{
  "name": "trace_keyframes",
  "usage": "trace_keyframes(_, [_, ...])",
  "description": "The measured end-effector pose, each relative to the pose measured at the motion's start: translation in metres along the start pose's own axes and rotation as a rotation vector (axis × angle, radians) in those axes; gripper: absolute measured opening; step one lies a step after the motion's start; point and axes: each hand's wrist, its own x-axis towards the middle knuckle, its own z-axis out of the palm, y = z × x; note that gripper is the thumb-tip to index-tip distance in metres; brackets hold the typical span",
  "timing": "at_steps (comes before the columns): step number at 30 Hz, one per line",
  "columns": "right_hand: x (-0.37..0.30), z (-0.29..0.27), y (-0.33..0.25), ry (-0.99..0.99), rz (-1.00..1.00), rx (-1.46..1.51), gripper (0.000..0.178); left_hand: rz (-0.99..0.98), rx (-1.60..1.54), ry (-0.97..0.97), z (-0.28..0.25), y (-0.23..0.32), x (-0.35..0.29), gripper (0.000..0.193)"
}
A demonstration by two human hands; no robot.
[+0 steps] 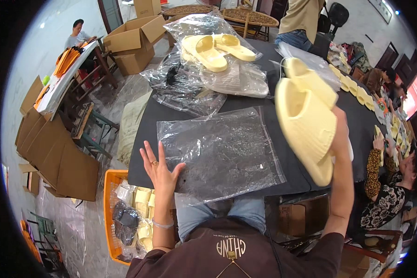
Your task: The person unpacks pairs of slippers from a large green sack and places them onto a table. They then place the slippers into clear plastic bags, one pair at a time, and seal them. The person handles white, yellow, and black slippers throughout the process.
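A clear plastic bag (222,155) lies flat on the dark table in front of me. My left hand (163,167) is at the bag's left edge, fingers spread, holding nothing; whether its fingertips touch the plastic I cannot tell. On the right, my right hand (340,134) grips a pair of pale yellow slide sandals (306,125), raised over the table with one in front of the other. The fingers of that hand are mostly hidden behind the sandals. Farther back, another pair of yellow slides (206,52) rests on a heap of clear plastic bags (190,92) with greyish-white slides in plastic.
Beside my left forearm stands an orange crate (110,204) holding bagged slides. Cardboard boxes (134,39) are at the far left. More yellow slides (356,90) line the table's right edge, where several other people work. One person (301,21) stands behind the table.
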Motion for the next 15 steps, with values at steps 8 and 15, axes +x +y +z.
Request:
trace_keyframes(8, [-0.023,0.255,-0.113,-0.244,-0.321,0.19,0.013,0.253,-0.039,-0.286,0.051,-0.105,0.023,0.052])
trace_keyframes(15, [-0.046,0.384,-0.121,-0.355,-0.099,-0.029,0.023,0.268,-0.185,-0.342,0.057,-0.112,0.017,0.047])
